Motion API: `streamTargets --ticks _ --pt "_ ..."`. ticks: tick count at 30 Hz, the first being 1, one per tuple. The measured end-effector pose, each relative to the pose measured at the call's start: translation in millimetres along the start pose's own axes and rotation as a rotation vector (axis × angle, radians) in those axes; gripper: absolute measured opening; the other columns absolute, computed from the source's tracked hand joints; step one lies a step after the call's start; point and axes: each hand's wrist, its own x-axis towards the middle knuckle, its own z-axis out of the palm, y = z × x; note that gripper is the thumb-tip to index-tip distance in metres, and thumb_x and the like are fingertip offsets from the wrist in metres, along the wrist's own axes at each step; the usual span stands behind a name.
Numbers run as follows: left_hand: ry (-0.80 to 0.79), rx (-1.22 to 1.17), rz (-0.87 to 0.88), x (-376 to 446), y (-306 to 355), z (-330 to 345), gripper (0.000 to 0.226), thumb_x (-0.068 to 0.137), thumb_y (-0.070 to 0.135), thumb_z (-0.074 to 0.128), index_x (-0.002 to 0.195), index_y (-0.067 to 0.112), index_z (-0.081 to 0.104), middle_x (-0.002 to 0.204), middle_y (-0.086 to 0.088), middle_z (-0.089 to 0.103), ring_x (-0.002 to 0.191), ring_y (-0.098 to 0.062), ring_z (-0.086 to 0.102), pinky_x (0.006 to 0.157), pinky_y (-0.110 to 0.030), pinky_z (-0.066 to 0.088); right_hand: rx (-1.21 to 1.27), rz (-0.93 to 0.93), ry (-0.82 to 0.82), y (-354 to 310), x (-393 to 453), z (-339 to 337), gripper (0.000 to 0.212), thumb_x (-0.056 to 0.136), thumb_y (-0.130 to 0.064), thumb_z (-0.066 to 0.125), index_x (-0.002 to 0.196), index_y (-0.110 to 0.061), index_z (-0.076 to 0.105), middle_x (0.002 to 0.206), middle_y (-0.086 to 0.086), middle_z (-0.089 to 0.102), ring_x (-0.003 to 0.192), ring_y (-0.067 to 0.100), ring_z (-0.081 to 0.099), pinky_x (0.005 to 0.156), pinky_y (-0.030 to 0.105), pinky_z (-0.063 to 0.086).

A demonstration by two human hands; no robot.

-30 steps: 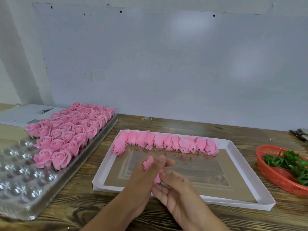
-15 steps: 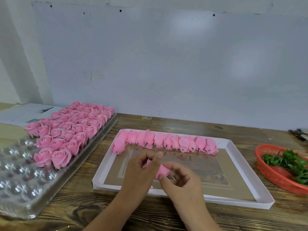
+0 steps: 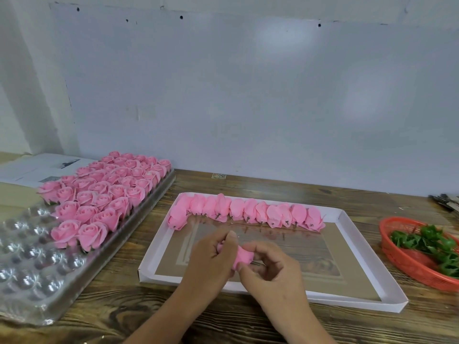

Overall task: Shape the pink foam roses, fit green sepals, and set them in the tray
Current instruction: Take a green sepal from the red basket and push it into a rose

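A pink foam rose (image 3: pixel 242 256) lies between both hands above the front of the white cardboard tray (image 3: pixel 352 247). My left hand (image 3: pixel 211 259) grips its left side with curled fingers. My right hand (image 3: pixel 270 266) pinches its right end between thumb and fingertips. A row of several unshaped pink rose buds (image 3: pixel 246 212) lies along the back of that white tray. Several shaped roses (image 3: pixel 104 194) fill the far part of the clear plastic cell tray (image 3: pixel 27 271) at left. Green sepals (image 3: pixel 432 244) lie in a red basket (image 3: pixel 402 261) at right.
A wooden tabletop (image 3: pixel 248 326) carries everything. White printed sheets (image 3: pixel 32 167) lie at the far left behind the cell tray. Dark tools (image 3: pixel 447 202) poke in at the right edge. A pale wall panel (image 3: pixel 248 95) closes off the back.
My right hand turned from palm-up to fingers curled over the rose's end. The rose shifted from upright in my left fingers to lying sideways between both hands.
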Motion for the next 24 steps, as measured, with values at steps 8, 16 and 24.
streamTargets --ticks 8,16,24 --pt "0.071 0.040 0.003 2 0 1 0.057 0.097 0.010 0.049 0.047 0.037 0.048 0.046 0.014 0.042 0.050 0.000 0.045 0.051 -0.012 0.037 -0.041 0.031 -0.036 -2 0 -3 0.030 0.074 0.003 0.079 0.091 -0.022 0.077 0.091 0.008 0.073 0.081 0.016 0.072 0.071 0.021 0.056" --pt "0.166 0.019 -0.059 8 -6 -3 0.049 0.094 0.011 0.047 0.049 0.026 0.033 0.048 0.012 0.033 0.048 -0.004 0.033 0.046 -0.015 0.032 -0.151 -0.103 0.183 -26 20 -39 0.024 0.092 -0.006 0.063 0.095 -0.028 0.071 0.093 -0.010 0.074 0.091 0.008 0.068 0.085 0.033 0.053" --pt "0.180 0.015 -0.064 8 -8 -3 0.045 0.095 0.011 0.047 0.054 0.021 0.032 0.046 0.014 0.032 0.046 -0.002 0.034 0.043 -0.011 0.030 -0.871 0.205 0.570 -29 73 -231 0.019 0.074 -0.041 0.051 0.083 -0.041 0.068 0.069 -0.006 0.065 0.065 0.022 0.063 0.069 0.046 0.057"
